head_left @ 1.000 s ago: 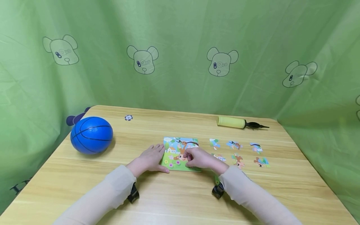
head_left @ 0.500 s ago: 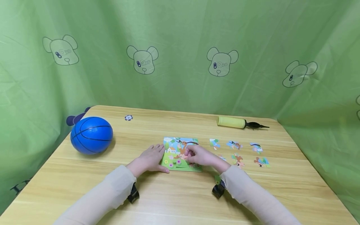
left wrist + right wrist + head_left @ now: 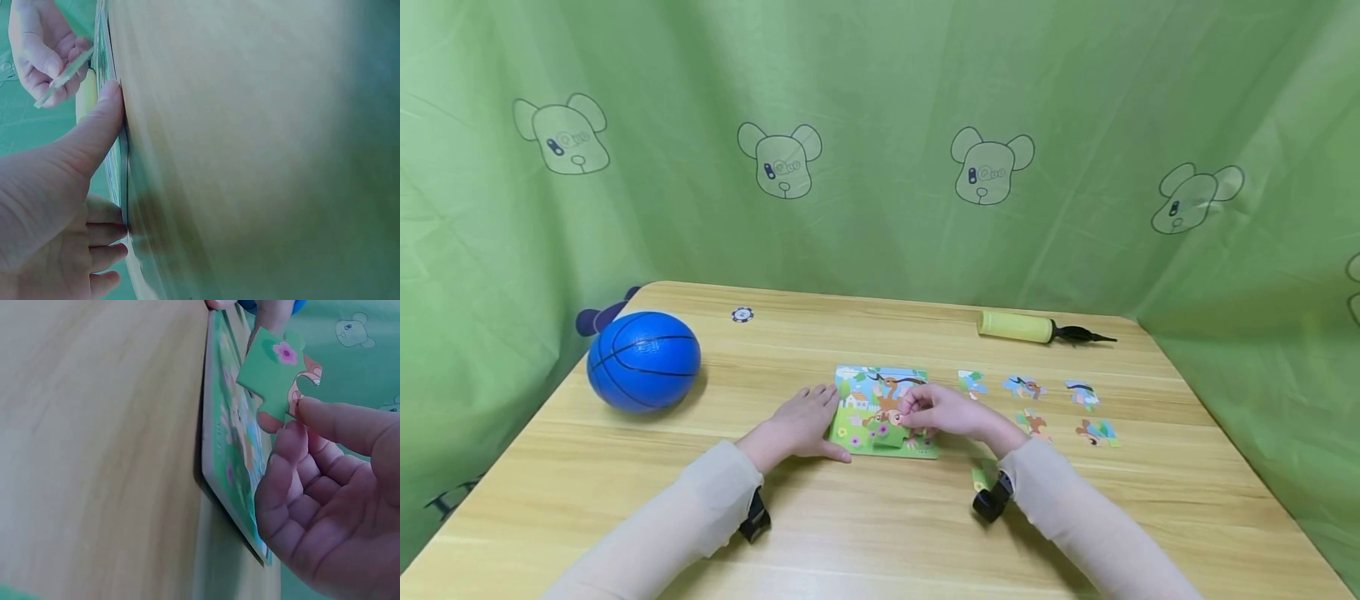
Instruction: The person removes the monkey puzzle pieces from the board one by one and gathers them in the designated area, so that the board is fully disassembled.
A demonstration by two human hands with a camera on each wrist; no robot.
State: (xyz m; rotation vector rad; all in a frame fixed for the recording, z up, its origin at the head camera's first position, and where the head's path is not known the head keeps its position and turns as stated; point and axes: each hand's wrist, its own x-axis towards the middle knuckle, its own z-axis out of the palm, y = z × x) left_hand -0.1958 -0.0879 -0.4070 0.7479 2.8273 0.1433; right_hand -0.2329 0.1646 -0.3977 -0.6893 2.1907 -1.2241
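Observation:
A monkey-picture jigsaw board (image 3: pixel 850 437) lies on the wooden table. My left hand (image 3: pixel 805 422) rests at its left edge with fingers straight; in the left wrist view, the thumb (image 3: pixel 94 134) lies along the board's side. Between thumb and fingers, my right hand (image 3: pixel 947 412) pinches a puzzle piece (image 3: pixel 272 372). That piece is green with a pink flower and a bit of brown, and is held tilted above the board's lower middle. In the right wrist view the board (image 3: pixel 219 450) shows behind it. The right hand hides part of the board's right side.
Several loose puzzle pieces (image 3: pixel 1024 387) lie in rows to the right, with a green one (image 3: pixel 982 477) near my right wrist. A blue basketball (image 3: pixel 644 361) sits at left, a poker chip (image 3: pixel 742 315) behind it. A yellow hand pump (image 3: pixel 1017 327) lies at back right.
My right hand has lifted the flower piece up from the board, tilted it, and drawn slightly right. My left hand has stayed at the board's left edge.

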